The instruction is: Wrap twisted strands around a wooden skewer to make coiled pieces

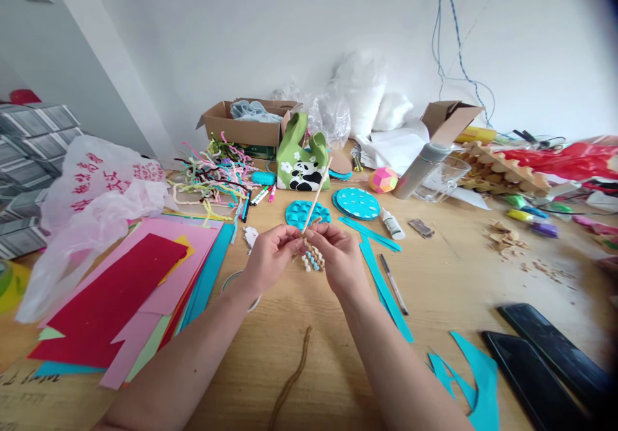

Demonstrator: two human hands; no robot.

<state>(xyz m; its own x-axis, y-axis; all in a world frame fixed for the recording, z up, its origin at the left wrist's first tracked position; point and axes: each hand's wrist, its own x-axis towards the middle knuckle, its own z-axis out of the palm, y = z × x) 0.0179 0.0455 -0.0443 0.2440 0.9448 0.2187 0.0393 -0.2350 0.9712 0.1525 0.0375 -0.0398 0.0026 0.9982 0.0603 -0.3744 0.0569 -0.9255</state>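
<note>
My left hand (276,254) is closed in a pinch on the lower end of a thin pale wooden stick (317,194), which slants up to the right. Close beside it, my right hand (340,250) is pinched on a brown pipe cleaner (316,222) at the stick's lower end; how far it wraps round the stick is partly hidden by the fingers. Just below the fingertips lie several coiled pipe cleaners (315,260) in white, light blue and brown. One loose brown pipe cleaner (292,379) lies on the table between my forearms.
Coloured paper sheets (111,296) lie left, below a tangle of pipe cleaners (217,170). Behind my hands are blue discs (357,203) and a green panda bag (302,160). A glue bottle (392,223), pen (393,284), blue strips (386,292) and phones (531,379) lie right.
</note>
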